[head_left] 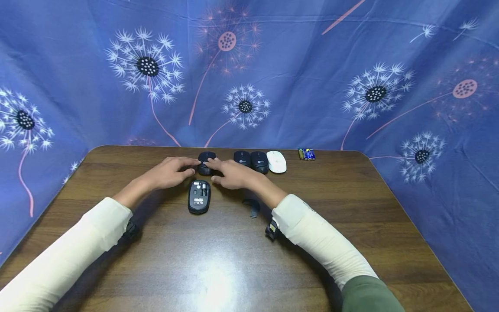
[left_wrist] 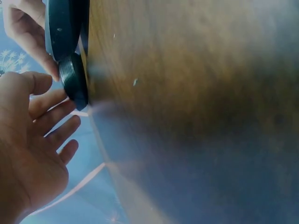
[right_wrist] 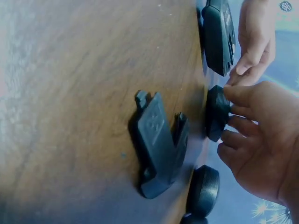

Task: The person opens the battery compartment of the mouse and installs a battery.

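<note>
A black computer mouse (head_left: 206, 169) sits near the table's back edge, with a hand on either side. My left hand (head_left: 167, 173) reaches in from the left, its fairly straight fingertips at the mouse's side. From the right, my right hand (head_left: 235, 175) touches the opposite side with loosely bent fingers. In the right wrist view, the mouse (right_wrist: 216, 112) shows ridged edges by the fingertips. Just in front lies a second black mouse (head_left: 199, 201), upside down, its battery compartment uncovered. A loose black battery cover (right_wrist: 152, 128) lies on the table below my right forearm.
Right of my right hand stand two black mice (head_left: 259, 161) and a white mouse (head_left: 276, 162) in a row. Several batteries (head_left: 306, 154) lie farther right at the back edge. A blue patterned cloth (head_left: 296, 86) hangs behind the wooden table (head_left: 175, 260).
</note>
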### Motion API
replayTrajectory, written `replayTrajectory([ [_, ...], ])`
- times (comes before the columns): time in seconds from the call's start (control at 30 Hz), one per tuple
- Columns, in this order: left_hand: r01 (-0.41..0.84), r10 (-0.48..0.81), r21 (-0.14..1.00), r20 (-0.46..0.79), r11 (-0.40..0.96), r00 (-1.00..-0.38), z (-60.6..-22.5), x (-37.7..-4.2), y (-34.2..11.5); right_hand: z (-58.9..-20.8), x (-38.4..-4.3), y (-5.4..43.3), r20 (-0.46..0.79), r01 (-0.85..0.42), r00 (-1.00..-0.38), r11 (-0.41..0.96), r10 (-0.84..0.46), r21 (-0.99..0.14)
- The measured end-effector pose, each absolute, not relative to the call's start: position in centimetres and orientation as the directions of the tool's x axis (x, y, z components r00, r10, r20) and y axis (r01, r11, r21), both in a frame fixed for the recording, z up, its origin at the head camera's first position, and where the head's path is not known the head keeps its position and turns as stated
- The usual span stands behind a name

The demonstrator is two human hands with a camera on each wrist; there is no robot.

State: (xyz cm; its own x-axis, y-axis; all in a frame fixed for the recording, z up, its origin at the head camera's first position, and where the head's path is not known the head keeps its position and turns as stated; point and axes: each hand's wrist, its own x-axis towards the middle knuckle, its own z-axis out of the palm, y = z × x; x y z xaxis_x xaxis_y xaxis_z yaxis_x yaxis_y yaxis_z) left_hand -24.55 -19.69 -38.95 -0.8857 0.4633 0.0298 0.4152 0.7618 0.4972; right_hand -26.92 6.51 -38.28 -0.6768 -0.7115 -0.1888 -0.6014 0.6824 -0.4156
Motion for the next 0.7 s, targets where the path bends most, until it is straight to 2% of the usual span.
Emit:
replayTrajectory([
  [0.1,0.391,0.437,0.528,0.042,0.754,-0.899,-39.1,-24.7,-19.5,-40.6,-29.1,6.6,-0.148,-0.586,-0.695,0.674,-0.703,-0.45],
  [0.23,0.362,0.401,0.559,0.058,0.746,-0.914,-39.3,-25.2,-19.3,-44.1,-32.1,6.3,-0.099,-0.594,-0.721,0.685,-0.686,-0.421],
  [0.33,0.327,0.382,0.576,0.027,0.749,-0.924,-39.5,-25.6,-19.1,-44.8,-32.7,5.6,-0.125,-0.579,-0.727,0.701,-0.675,-0.417],
  [0.5,0.286,0.359,0.579,-0.013,0.764,-0.933,-39.7,-26.2,-18.8,-44.3,-32.0,4.5,-0.189,-0.53,-0.749,0.745,-0.635,-0.405],
  [0.7,0.283,0.359,0.572,-0.021,0.769,-0.933,-39.8,-26.8,-18.2,-40.2,-28.3,4.0,-0.209,-0.459,-0.785,0.774,-0.584,-0.436],
])
